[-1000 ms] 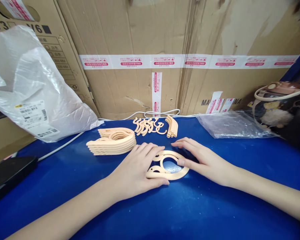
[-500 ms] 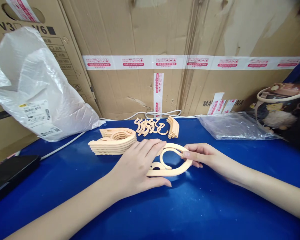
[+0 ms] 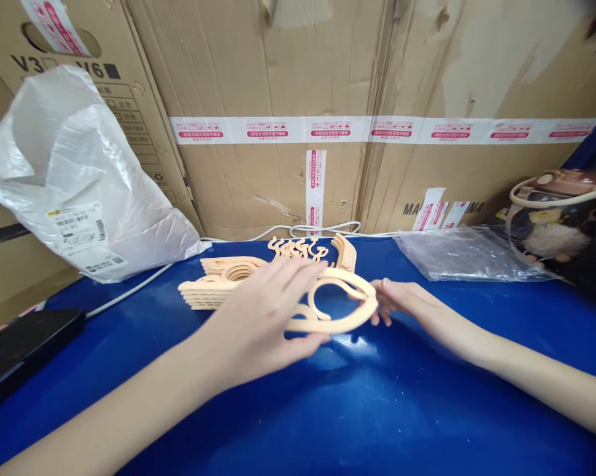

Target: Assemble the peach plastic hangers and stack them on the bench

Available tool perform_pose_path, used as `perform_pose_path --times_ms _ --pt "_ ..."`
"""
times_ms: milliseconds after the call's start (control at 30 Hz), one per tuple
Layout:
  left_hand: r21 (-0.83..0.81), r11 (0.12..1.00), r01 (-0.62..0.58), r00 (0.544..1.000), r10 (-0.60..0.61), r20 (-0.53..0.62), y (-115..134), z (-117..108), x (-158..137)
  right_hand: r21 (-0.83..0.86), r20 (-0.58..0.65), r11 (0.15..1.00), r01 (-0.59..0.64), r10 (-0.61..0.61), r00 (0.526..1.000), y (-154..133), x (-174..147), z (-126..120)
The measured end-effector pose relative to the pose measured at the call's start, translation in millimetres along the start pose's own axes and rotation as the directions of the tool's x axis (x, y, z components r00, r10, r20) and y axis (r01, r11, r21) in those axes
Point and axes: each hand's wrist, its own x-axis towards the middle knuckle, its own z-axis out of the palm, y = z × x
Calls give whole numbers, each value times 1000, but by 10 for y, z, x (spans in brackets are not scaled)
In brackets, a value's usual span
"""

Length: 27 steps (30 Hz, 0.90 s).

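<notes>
My left hand [image 3: 265,311] is closed around a beige plastic folding hanger [image 3: 344,325], its fingers over the top and the thumb along the near side. The hanger's two arms are folded together into a loop, and its left part is hidden under this hand. At the hanger's right tip is my right hand [image 3: 401,297], thumb off the plastic and fingers loosely apart; whether a fingertip still touches is hard to see. Behind my left hand lies a stack of similar folded hangers [image 3: 206,294], partly covered. Several loose beige hooks [image 3: 298,248] and a bundle of curved beige pieces [image 3: 344,252] lie farther back.
A white plastic bag [image 3: 89,178] leans at the left against cardboard boxes [image 3: 258,185]. A black device [image 3: 30,350] lies at the left edge of the blue table [image 3: 377,410]. Clear plastic packaging [image 3: 441,254] and a brown-lidded container [image 3: 550,211] stand right; a white cable [image 3: 272,230] runs behind.
The folded hanger has risen slightly and shifted left in my left hand. My right hand has loosened its pinch on the hanger's right end. The view has tilted a little.
</notes>
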Motion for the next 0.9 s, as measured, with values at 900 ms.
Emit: perform_pose_path --times_ms 900 --pt "-107 814 571 801 -523 292 -896 -587 -326 -732 286 621 280 -93 954 34 -63 -23"
